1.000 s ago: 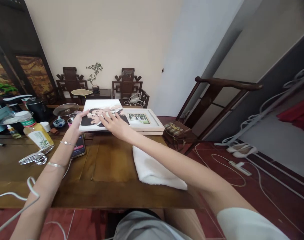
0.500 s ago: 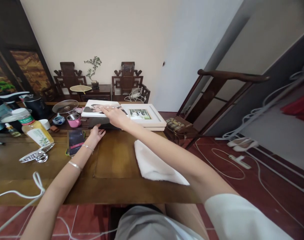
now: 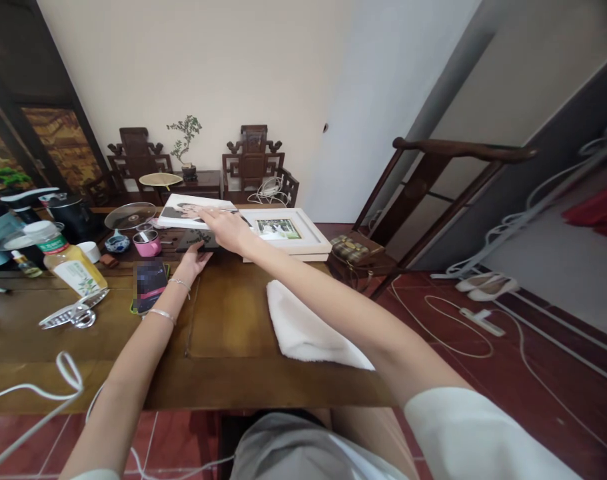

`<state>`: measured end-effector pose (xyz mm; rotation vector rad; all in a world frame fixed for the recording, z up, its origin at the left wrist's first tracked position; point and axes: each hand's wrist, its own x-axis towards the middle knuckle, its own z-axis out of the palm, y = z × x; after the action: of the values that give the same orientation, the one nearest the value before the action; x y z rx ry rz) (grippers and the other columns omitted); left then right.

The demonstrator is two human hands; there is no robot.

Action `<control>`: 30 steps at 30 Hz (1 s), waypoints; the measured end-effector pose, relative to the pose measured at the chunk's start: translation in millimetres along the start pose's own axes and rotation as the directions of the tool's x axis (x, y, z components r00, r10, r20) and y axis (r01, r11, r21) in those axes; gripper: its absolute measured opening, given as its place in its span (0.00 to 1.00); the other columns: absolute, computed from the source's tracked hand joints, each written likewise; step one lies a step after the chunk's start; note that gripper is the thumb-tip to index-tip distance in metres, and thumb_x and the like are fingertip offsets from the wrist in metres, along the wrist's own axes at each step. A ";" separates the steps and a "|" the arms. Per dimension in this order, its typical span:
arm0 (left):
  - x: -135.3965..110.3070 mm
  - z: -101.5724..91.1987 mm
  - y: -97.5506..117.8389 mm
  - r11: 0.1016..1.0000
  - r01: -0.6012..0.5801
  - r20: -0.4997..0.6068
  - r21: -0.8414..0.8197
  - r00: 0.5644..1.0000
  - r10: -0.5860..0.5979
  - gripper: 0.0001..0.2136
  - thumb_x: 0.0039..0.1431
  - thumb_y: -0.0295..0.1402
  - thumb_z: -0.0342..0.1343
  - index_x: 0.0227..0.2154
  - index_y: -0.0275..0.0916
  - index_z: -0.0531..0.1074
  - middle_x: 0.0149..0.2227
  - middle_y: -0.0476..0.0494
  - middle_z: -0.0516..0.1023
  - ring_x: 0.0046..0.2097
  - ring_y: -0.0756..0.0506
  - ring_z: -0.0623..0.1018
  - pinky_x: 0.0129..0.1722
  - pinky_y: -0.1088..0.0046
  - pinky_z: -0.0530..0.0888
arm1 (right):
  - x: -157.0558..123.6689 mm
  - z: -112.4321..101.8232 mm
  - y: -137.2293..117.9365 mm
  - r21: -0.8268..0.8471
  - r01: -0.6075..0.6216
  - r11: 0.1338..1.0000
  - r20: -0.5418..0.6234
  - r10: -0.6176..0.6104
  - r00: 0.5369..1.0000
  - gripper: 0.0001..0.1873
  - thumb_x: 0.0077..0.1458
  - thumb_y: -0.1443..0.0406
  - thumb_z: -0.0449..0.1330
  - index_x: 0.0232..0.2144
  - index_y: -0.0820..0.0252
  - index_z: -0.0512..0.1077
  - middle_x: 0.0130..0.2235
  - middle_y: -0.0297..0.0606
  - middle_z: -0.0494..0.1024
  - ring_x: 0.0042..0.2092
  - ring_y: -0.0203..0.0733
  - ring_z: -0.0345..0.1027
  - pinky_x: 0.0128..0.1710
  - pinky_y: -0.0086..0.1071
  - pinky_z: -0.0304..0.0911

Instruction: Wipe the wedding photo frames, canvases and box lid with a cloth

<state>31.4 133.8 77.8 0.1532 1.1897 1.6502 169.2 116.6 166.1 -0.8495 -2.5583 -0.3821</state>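
Note:
My right hand [image 3: 224,228] reaches to the far side of the wooden table [image 3: 223,373] and holds the near edge of a white photo print [image 3: 180,210], fingers over its top, tipping it up. Under the print lies a dark flat frame [image 3: 199,240]. My left hand [image 3: 193,257] rests palm down just in front of that dark frame, fingers apart and touching its near edge. A white picture frame [image 3: 303,237] with a small photo lies right of the print.
A folded white cloth [image 3: 308,327] lies near the right front. A phone [image 3: 150,283], pink cup [image 3: 147,245], juice bottle [image 3: 70,265], metal clip [image 3: 73,313] and white cable [image 3: 33,390] are on the left. A wooden chair [image 3: 433,187] stands to the right.
My left hand left the print and dropped to the table in front of the dark frame. My right hand stayed on the print, which now sits tipped up, uncovering the dark frame.

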 end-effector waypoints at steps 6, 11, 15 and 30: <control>-25.5 -5.3 17.6 0.998 -0.048 0.023 0.050 0.999 0.047 0.11 0.54 0.16 0.53 0.37 0.36 0.72 0.31 0.44 0.77 0.33 0.47 0.79 0.31 0.74 0.80 | 3.3 -5.2 0.4 -0.013 0.023 1.000 -0.037 -0.024 0.999 0.35 0.51 0.83 0.45 0.62 0.68 0.58 0.62 0.49 0.65 0.59 0.52 0.62 0.51 0.44 0.64; -77.9 -27.3 24.7 0.987 -0.134 0.006 0.090 0.991 0.134 0.08 0.50 0.16 0.58 0.32 0.33 0.70 0.26 0.48 0.75 0.25 0.51 0.78 0.28 0.75 0.80 | 4.2 -12.7 8.9 0.001 0.031 1.000 -0.028 -0.031 0.999 0.35 0.53 0.82 0.45 0.62 0.65 0.57 0.62 0.49 0.65 0.58 0.52 0.64 0.52 0.45 0.63; -133.5 -57.7 26.6 0.974 -0.190 0.052 0.124 0.981 0.185 0.06 0.50 0.16 0.59 0.28 0.31 0.71 0.26 0.46 0.77 0.24 0.50 0.78 0.25 0.76 0.80 | 3.3 -17.6 13.3 0.007 0.041 0.999 -0.021 -0.041 0.999 0.37 0.51 0.82 0.48 0.64 0.62 0.54 0.61 0.46 0.66 0.57 0.50 0.65 0.51 0.42 0.64; -264.6 -173.0 -32.7 0.976 -0.141 -0.147 0.164 0.975 0.165 0.14 0.40 0.21 0.65 0.33 0.35 0.77 0.28 0.47 0.82 0.31 0.41 0.83 0.24 0.76 0.80 | 14.1 27.9 -7.2 -0.053 0.166 0.985 0.076 -0.161 0.984 0.29 0.54 0.81 0.45 0.58 0.69 0.60 0.57 0.51 0.70 0.57 0.50 0.64 0.53 0.44 0.63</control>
<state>65.2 -182.1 81.4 0.2172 1.4587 1.7298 146.1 128.7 147.3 -0.6864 -2.7043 -0.4878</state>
